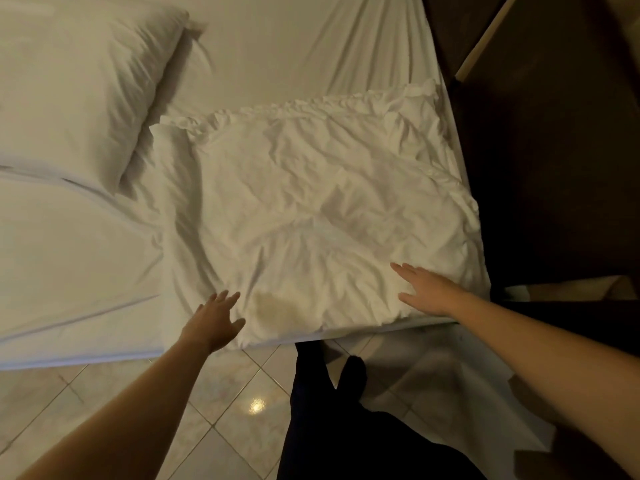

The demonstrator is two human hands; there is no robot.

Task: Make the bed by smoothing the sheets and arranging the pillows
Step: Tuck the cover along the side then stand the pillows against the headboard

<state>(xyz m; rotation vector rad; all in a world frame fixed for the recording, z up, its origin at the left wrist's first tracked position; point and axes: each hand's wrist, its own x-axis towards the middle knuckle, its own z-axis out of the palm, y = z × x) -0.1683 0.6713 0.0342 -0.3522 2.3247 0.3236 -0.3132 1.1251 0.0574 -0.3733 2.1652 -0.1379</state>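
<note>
Both hands flat on pillow [311,209]

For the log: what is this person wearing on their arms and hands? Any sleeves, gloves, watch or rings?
Nothing shows on either. Both arms are bare right to the frame's edge, with no sleeve or cuff in view. The left hand and the right hand are ungloved, and no watch, bracelet or ring is visible in this dim light. The only clothing seen is dark trousers.
</note>
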